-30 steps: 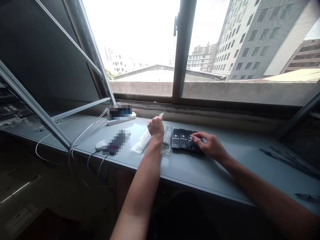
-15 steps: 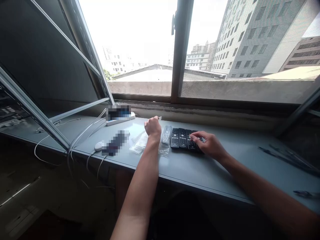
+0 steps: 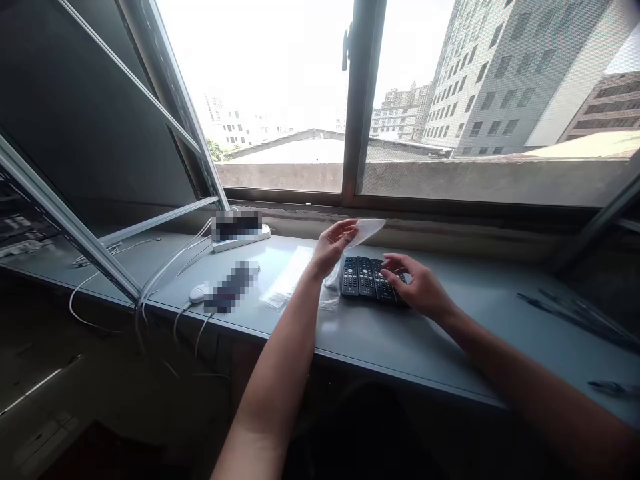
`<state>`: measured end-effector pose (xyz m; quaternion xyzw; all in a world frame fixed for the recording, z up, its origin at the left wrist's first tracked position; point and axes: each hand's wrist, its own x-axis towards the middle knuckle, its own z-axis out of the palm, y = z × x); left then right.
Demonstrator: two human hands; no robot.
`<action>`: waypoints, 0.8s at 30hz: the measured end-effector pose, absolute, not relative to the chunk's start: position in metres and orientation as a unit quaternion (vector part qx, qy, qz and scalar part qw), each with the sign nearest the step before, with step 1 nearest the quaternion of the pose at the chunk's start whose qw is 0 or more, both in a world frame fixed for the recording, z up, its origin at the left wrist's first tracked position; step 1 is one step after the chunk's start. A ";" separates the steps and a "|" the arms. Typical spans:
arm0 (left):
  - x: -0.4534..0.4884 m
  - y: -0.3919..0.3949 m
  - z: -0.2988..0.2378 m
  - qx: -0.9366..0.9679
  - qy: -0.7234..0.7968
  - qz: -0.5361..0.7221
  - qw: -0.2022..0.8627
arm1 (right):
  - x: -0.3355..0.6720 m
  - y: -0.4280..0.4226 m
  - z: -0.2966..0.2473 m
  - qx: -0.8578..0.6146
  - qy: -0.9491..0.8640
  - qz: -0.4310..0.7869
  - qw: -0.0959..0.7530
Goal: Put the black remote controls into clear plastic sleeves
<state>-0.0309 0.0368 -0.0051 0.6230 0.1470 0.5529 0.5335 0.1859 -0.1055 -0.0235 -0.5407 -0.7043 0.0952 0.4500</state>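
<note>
Between its thumb and fingers my left hand [image 3: 336,245] pinches a clear plastic bag [image 3: 371,230], raised above the table with its free end pointing right. Several black remote controls [image 3: 367,277] lie side by side on the table. Over the right end of that row hovers my right hand [image 3: 413,283], thumb and fingers apart with nothing visible between them. It partly covers the rightmost remotes. More clear plastic bags [image 3: 287,279] lie flat to the left of my left wrist. A wrapped item in clear plastic [image 3: 331,285] sits beside the remotes, partly hidden by my left hand.
On the left, a blurred-out phone-like object [image 3: 231,287] and a round white charger [image 3: 198,293] with cables rest on the table [image 3: 450,353]. A white power strip [image 3: 241,237] stands behind them. Metal shelf posts [image 3: 65,217] rise at the left; dark cables [image 3: 575,317] lie at the right.
My left hand has moved right from above the bags, turning palm up and bringing a clear bag toward my right hand. My right hand has barely moved; its fingers have spread apart.
</note>
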 end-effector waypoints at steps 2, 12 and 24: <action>-0.025 0.026 -0.003 0.585 0.108 0.522 0.611 | 0.187 -0.103 -0.025 -0.522 -0.711 0.075 0.465; -0.023 -0.012 0.013 0.512 0.114 0.443 0.727 | 0.192 -0.104 -0.022 -0.503 -0.733 0.024 0.458; -0.026 0.016 0.010 0.393 0.181 0.579 0.691 | 0.181 -0.118 -0.010 -0.499 -0.684 0.024 0.532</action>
